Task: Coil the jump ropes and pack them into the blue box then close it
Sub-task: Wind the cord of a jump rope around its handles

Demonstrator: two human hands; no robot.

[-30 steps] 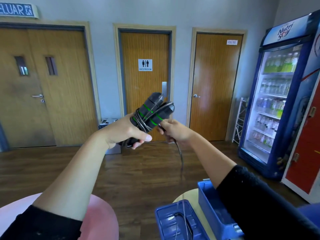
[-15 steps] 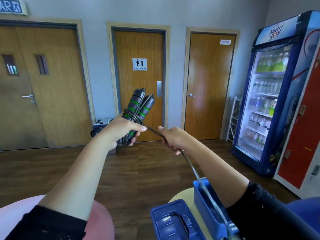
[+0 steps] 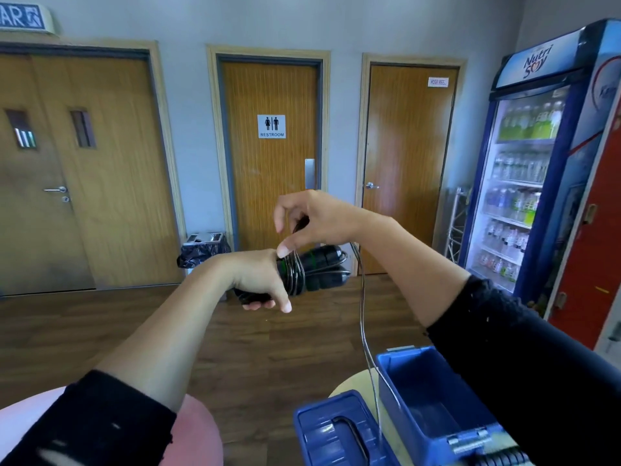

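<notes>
My left hand point(image 3: 260, 280) grips two black jump rope handles with green rings point(image 3: 319, 269), held level and pointing right, with several turns of thin cord wound around them. My right hand point(image 3: 312, 220) is just above the handles, pinching the cord point(image 3: 362, 307), which loops behind the wrist and hangs down into the open blue box point(image 3: 423, 395) at the lower right. The box's lid point(image 3: 336, 432), with a dark carry handle, lies flat to the left of the box.
The box stands on a small round pale table point(image 3: 349, 385). A pink round seat point(image 3: 198, 428) is at the lower left. Three wooden doors line the far wall, a bagged bin point(image 3: 203, 250) stands by it, and drink fridges point(image 3: 537, 156) fill the right side.
The handles have swung from upright to level. My right hand has risen from below and right of them to above them, carrying the cord over the bundle.
</notes>
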